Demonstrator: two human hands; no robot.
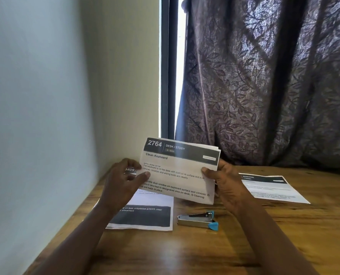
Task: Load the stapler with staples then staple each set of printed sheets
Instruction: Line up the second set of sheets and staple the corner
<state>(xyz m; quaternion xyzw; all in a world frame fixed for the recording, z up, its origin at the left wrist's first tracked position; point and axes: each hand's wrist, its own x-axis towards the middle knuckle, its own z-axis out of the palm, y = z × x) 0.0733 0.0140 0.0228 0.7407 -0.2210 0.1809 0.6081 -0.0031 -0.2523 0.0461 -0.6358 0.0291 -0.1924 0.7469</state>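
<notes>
Above the counter [205, 253], the left hand [123, 181] and right hand [226, 181] pinch the held set [177, 171] at its 9 and 3 o'clock edges. The stapler [197, 220] lies at its 6 o'clock, a second set [147, 217] at 7, a third set [272, 188] at 3.

Glossy grained wood desk [205, 253], shiny metal stapler [197, 219] with blue plastic ends, matt printed paper sheets [177, 171], leaf-patterned cloth curtain [264, 80].

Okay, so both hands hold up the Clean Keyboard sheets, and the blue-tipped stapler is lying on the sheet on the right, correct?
Not quite. In the head view the stapler lies on the bare wooden table, left of the right sheet. The left hand and right hand do hold the Clean Keyboard sheets.
</notes>
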